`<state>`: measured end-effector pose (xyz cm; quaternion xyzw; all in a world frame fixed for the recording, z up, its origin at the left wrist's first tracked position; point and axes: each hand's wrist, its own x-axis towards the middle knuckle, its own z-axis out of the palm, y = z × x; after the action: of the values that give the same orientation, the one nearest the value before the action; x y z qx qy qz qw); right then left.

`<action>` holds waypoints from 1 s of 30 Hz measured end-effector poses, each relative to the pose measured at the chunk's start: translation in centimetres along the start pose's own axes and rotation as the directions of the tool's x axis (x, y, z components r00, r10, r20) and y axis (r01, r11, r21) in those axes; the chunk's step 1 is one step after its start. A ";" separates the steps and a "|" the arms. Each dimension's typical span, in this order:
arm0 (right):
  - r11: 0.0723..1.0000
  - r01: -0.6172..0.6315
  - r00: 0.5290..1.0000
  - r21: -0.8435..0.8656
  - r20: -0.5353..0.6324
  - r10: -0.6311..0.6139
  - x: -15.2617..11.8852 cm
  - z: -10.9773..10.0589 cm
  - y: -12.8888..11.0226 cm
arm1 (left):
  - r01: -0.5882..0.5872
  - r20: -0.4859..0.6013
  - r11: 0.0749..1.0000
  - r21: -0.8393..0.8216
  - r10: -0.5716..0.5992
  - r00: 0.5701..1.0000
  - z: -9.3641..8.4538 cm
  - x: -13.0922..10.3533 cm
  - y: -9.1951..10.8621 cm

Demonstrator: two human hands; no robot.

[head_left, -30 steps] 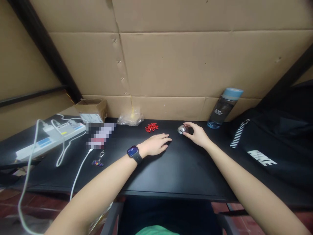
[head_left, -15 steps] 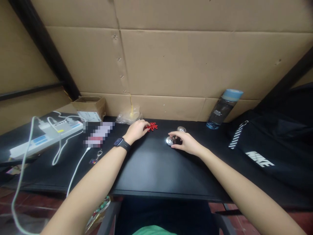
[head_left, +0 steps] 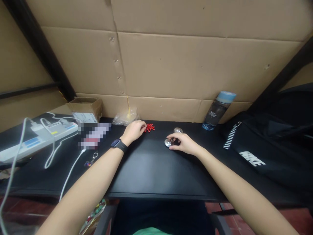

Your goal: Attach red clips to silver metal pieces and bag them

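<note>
My left hand (head_left: 134,131), with a dark watch on its wrist, is at the left edge of a small heap of red pieces (head_left: 150,128). Its fingertips are drawn together there, and whatever they pinch is hidden. A shiny round silver metal dish (head_left: 168,142) lies on the black desk, its right side between the thumb and fingers of my right hand (head_left: 183,143). Just behind that hand sits a second silver round dish (head_left: 178,130), apart from the fingers.
Left on the desk (head_left: 156,173) are a white power strip (head_left: 36,140) with cables, a cardboard box (head_left: 85,109), a blurred-out item, a keyring (head_left: 91,160) and a clear plastic bag (head_left: 124,117). A bottle (head_left: 216,112) and a black bag (head_left: 266,143) stand right.
The whole view has shifted slightly, moving things a little left. Both hands keep about the same places, the left at the red heap and the right at the front silver dish.
</note>
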<state>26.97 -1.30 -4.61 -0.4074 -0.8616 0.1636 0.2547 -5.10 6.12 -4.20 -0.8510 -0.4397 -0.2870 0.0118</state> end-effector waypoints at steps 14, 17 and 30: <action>1.000 0.008 1.000 0.027 -0.010 -0.008 0.0 0.0 -0.6 | -0.137 0.100 0.907 -0.398 0.192 0.976 -1.4 -0.8 5.5; 1.000 0.013 1.000 0.015 -0.008 -0.013 0.0 0.0 -0.7 | -0.125 0.139 0.890 -0.439 0.205 0.969 -1.2 -0.9 6.1; 0.993 0.089 0.995 -0.073 0.050 -0.085 -0.3 0.0 -1.2 | -0.124 0.183 0.907 -0.402 0.212 0.960 -0.6 -0.8 5.8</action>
<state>26.38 -2.26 -4.07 -0.3747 -0.8898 0.1295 0.2259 -1.34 1.78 -2.75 -0.8979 -0.2976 -0.2691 -0.1809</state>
